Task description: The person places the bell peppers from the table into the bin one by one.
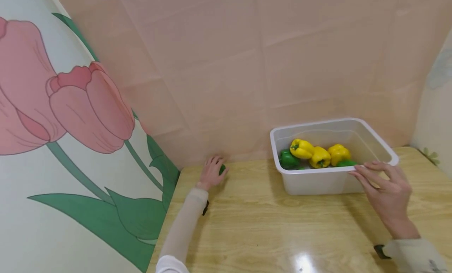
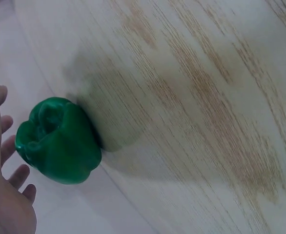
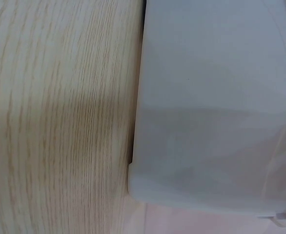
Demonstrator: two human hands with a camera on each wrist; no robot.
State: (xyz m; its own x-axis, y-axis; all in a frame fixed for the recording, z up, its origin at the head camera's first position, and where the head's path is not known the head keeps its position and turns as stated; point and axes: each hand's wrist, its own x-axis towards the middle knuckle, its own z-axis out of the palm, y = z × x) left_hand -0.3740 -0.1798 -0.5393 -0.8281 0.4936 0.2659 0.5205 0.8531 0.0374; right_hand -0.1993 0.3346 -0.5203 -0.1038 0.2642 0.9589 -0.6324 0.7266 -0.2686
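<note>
At the far left of the table, my left hand (image 1: 212,173) reaches over a green bell pepper (image 1: 222,169). The left wrist view shows this pepper (image 2: 60,141) on the wood, the fingers (image 2: 20,176) spread out beside it and not curled round it. My right hand (image 1: 386,186) holds the front right rim of a white plastic bin (image 1: 321,182), thumb and fingers at the edge. Inside the bin lie yellow bell peppers (image 1: 301,148) and green bell peppers (image 1: 288,159). The bin's smooth outer wall (image 3: 211,112) fills much of the right wrist view.
The wood-grain table (image 1: 261,226) meets a pinkish-beige covering (image 1: 219,88) at its back edge. A wall painted with tulips (image 1: 92,104) borders the table on the left. Another wall (image 1: 438,108) stands at the right.
</note>
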